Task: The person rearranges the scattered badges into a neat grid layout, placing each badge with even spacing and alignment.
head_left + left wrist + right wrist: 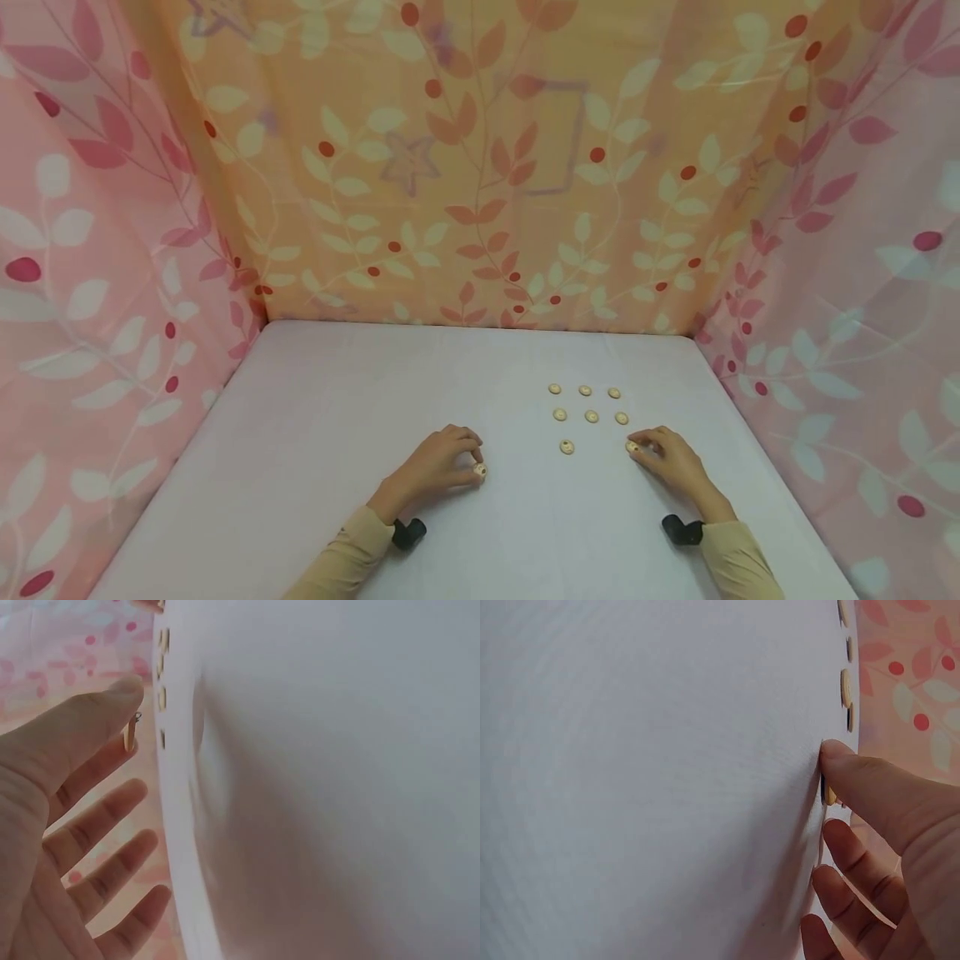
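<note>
On table [300, 467], both hands pinch buttons.

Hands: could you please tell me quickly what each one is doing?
Left hand: pinches a button.
Right hand: pinches another button.

Open tabletop [300, 433] is left across the whole left half and along the near edge between the two hands — left hand [435, 467], right hand [675, 462]. Passage is bounded on three sides by the patterned fabric walls [480, 167]. Right of centre, the surface is occupied by a grid of small buttons [591, 415] — narrow gaps are left between them.
</note>
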